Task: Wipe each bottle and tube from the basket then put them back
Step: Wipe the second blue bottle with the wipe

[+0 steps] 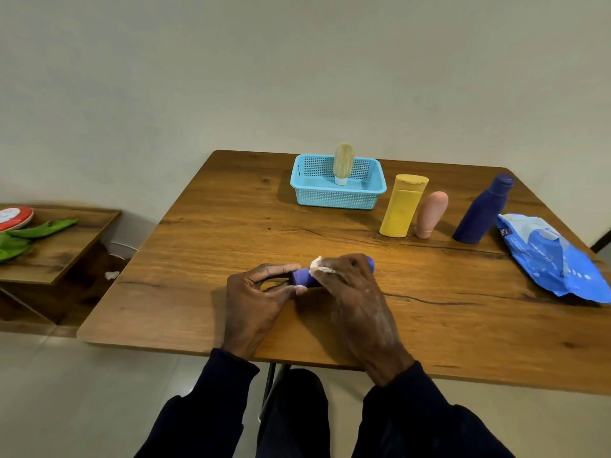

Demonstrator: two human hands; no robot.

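The right hand [352, 285] presses a white wipe [319, 264] around a purple tube [305, 277] lying low over the table [198, 259] — the left hand [261, 292] pinches its end. One cream tube [344, 161] stands in the basket [337, 193], seemingly done; three bottles [403, 206] wait outside.

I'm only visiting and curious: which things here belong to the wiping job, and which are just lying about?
Job: purple tube, white wipe, blue basket, beige tube, yellow bottle, pink tube, dark blue bottle, wipes pack.
Lying about: green cloth, red plate.
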